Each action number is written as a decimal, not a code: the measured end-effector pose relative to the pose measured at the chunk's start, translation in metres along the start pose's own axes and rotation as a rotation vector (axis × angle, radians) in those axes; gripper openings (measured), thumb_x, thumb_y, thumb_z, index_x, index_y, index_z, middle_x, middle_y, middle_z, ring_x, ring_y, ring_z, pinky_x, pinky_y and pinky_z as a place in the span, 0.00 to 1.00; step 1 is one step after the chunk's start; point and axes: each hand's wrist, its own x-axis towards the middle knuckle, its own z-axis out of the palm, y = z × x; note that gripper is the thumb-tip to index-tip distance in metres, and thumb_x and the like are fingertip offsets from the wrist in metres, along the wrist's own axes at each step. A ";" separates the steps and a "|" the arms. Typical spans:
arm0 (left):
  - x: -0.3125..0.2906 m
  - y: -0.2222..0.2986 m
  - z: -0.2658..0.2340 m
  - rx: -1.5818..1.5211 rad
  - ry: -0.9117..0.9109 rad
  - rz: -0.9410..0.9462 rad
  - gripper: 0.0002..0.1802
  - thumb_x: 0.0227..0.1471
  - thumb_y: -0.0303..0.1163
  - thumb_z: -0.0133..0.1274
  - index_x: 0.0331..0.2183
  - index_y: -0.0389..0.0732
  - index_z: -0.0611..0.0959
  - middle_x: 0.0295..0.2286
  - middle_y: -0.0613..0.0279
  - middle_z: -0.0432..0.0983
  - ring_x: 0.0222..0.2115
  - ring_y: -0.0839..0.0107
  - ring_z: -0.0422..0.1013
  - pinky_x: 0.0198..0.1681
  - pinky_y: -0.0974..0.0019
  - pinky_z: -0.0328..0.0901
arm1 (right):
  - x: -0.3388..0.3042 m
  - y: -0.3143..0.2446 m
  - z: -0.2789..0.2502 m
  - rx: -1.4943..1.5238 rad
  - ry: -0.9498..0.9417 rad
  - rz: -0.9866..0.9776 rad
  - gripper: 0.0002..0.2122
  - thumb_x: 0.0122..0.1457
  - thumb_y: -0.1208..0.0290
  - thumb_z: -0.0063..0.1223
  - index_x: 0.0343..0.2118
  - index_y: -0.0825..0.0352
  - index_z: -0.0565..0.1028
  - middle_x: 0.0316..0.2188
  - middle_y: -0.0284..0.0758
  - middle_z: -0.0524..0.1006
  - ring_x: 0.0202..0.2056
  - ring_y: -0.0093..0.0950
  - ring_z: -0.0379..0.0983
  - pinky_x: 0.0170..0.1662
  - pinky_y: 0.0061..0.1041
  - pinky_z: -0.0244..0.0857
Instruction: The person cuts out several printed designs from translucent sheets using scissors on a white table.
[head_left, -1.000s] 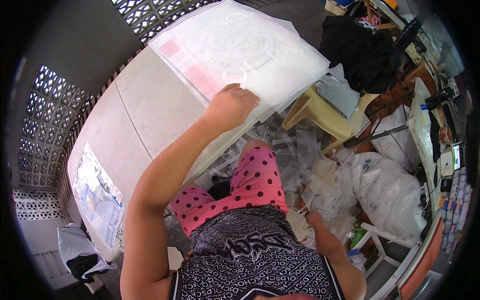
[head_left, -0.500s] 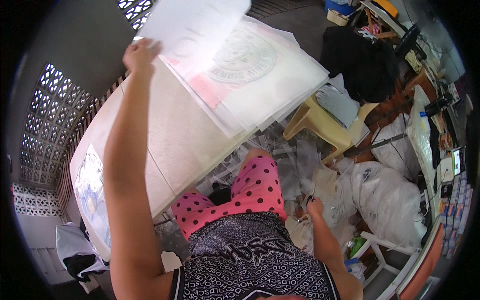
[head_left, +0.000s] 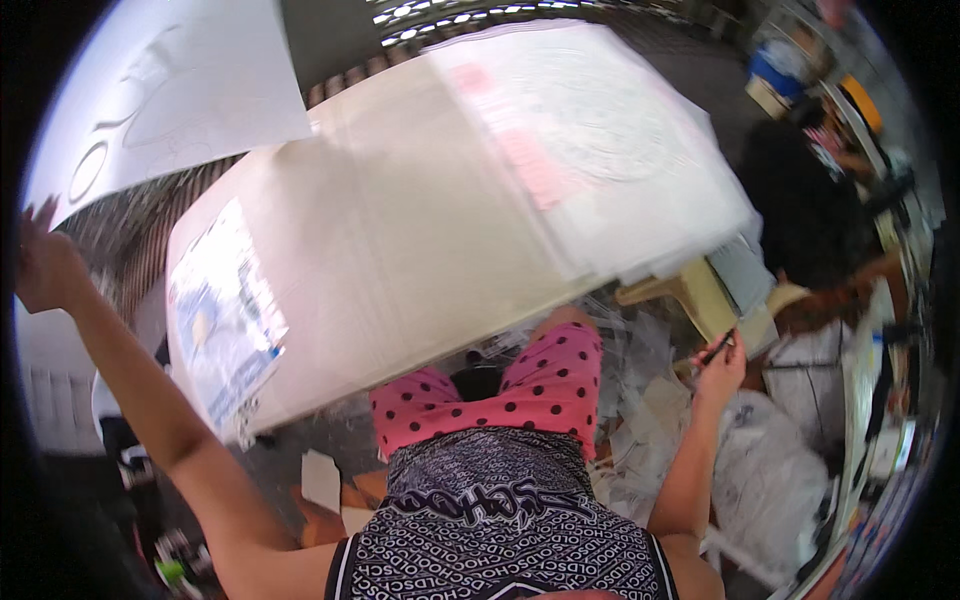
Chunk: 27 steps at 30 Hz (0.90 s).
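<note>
Hands: left hand [head_left: 48,262] is out at the dark left rim, fingers raised and partly spread beside the lettered sheet's lower corner; blur hides whether it grips that sheet. Right hand [head_left: 722,368] is closed around a slim dark tool, near the stool.
White table: the broad tabletop [head_left: 390,250] spans the middle, its centre bare between the pile and the film.
Sheet pile: translucent printed sheets [head_left: 640,150] lie overlapped at the table's right end, edges uneven, pink blocks and a round emblem showing.
Lettered sheet: one large white sheet [head_left: 200,90] hangs tilted at upper left, beyond the table's far edge.
Progress: one sheet appears parted from the pile; several layers seem left there.
Glossy film: a blue-marked printed piece [head_left: 225,330] lies flat at the table's left end.
Yellow stool: the plastic seat [head_left: 700,300] stands just beside the table's right corner.
Tool: the dark piece [head_left: 715,350] is too blurred to name further.
</note>
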 end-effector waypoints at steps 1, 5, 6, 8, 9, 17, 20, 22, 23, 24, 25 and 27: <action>-0.040 0.035 0.001 0.289 0.011 0.150 0.15 0.58 0.29 0.50 0.44 0.32 0.81 0.44 0.46 0.77 0.39 0.58 0.77 0.47 0.60 0.71 | -0.003 -0.020 0.015 -0.006 -0.037 -0.023 0.15 0.69 0.76 0.45 0.58 0.66 0.69 0.30 0.30 0.72 0.25 0.19 0.68 0.26 0.23 0.69; -0.185 0.164 0.057 0.701 -0.391 0.649 0.11 0.52 0.25 0.59 0.40 0.40 0.86 0.38 0.64 0.83 0.32 0.71 0.79 0.36 0.68 0.73 | -0.017 -0.051 0.074 0.109 -0.278 -0.138 0.17 0.70 0.75 0.44 0.60 0.66 0.68 0.32 0.30 0.71 0.27 0.19 0.68 0.29 0.21 0.71; -0.220 0.190 0.082 0.645 -0.534 0.698 0.11 0.50 0.23 0.60 0.39 0.40 0.86 0.35 0.60 0.83 0.29 0.66 0.79 0.31 0.64 0.74 | -0.022 -0.058 0.086 0.105 -0.341 -0.152 0.17 0.70 0.77 0.42 0.61 0.66 0.67 0.32 0.30 0.71 0.27 0.19 0.68 0.29 0.21 0.70; -0.266 0.200 0.107 0.520 -0.574 0.594 0.11 0.47 0.22 0.62 0.37 0.38 0.85 0.29 0.60 0.81 0.24 0.69 0.78 0.24 0.67 0.71 | -0.044 -0.057 0.114 0.132 -0.495 -0.163 0.18 0.69 0.80 0.40 0.62 0.66 0.66 0.33 0.31 0.71 0.28 0.18 0.68 0.29 0.21 0.70; -0.286 0.201 0.116 0.470 -0.611 0.503 0.10 0.47 0.22 0.61 0.36 0.37 0.85 0.28 0.60 0.81 0.24 0.70 0.78 0.23 0.69 0.70 | -0.056 -0.055 0.126 0.148 -0.571 -0.176 0.19 0.69 0.80 0.40 0.62 0.66 0.66 0.33 0.31 0.71 0.28 0.18 0.68 0.29 0.21 0.70; -0.385 0.192 0.114 0.534 -1.378 -0.192 0.49 0.56 0.64 0.48 0.65 0.38 0.62 0.66 0.49 0.53 0.68 0.41 0.43 0.68 0.34 0.34 | -0.153 -0.065 0.116 -0.033 -0.978 0.110 0.20 0.66 0.82 0.44 0.61 0.68 0.66 0.29 0.31 0.71 0.26 0.19 0.70 0.30 0.22 0.72; -0.400 0.192 0.128 0.523 -1.356 -0.202 0.49 0.56 0.64 0.50 0.65 0.38 0.62 0.68 0.51 0.49 0.69 0.43 0.40 0.69 0.36 0.32 | -0.162 -0.054 0.104 0.019 -0.968 0.253 0.20 0.65 0.81 0.47 0.61 0.69 0.67 0.29 0.31 0.71 0.25 0.19 0.70 0.31 0.22 0.73; -0.404 0.192 0.147 0.485 -1.336 -0.187 0.48 0.56 0.63 0.50 0.65 0.38 0.62 0.68 0.51 0.49 0.69 0.43 0.40 0.69 0.36 0.33 | -0.164 -0.051 0.103 0.114 -0.953 0.292 0.20 0.65 0.80 0.49 0.60 0.69 0.67 0.28 0.31 0.71 0.24 0.19 0.70 0.30 0.23 0.73; -0.404 0.190 0.157 0.447 -1.319 -0.182 0.46 0.57 0.62 0.50 0.65 0.38 0.63 0.67 0.50 0.51 0.68 0.42 0.42 0.68 0.34 0.32 | -0.164 -0.051 0.102 0.114 -0.956 0.294 0.20 0.65 0.77 0.51 0.60 0.70 0.66 0.29 0.32 0.72 0.24 0.20 0.71 0.31 0.25 0.74; -0.406 0.189 0.162 0.440 -1.289 -0.161 0.46 0.57 0.62 0.50 0.64 0.38 0.64 0.67 0.50 0.52 0.68 0.43 0.42 0.68 0.33 0.32 | -0.165 -0.051 0.100 0.135 -0.968 0.289 0.21 0.65 0.74 0.52 0.60 0.70 0.66 0.30 0.32 0.72 0.25 0.21 0.71 0.31 0.26 0.74; -0.406 0.188 0.170 0.433 -1.256 -0.137 0.46 0.57 0.62 0.49 0.64 0.38 0.65 0.66 0.49 0.53 0.68 0.43 0.43 0.68 0.32 0.32 | -0.165 -0.051 0.099 0.160 -0.979 0.282 0.21 0.65 0.72 0.53 0.60 0.70 0.66 0.30 0.33 0.72 0.26 0.21 0.71 0.31 0.26 0.74; -0.403 0.198 0.173 0.347 -1.152 -0.107 0.41 0.54 0.56 0.57 0.60 0.40 0.70 0.62 0.48 0.59 0.66 0.47 0.50 0.67 0.30 0.35 | -0.164 -0.051 0.092 0.210 -0.988 0.279 0.24 0.64 0.66 0.56 0.60 0.70 0.66 0.31 0.33 0.72 0.27 0.22 0.72 0.32 0.27 0.74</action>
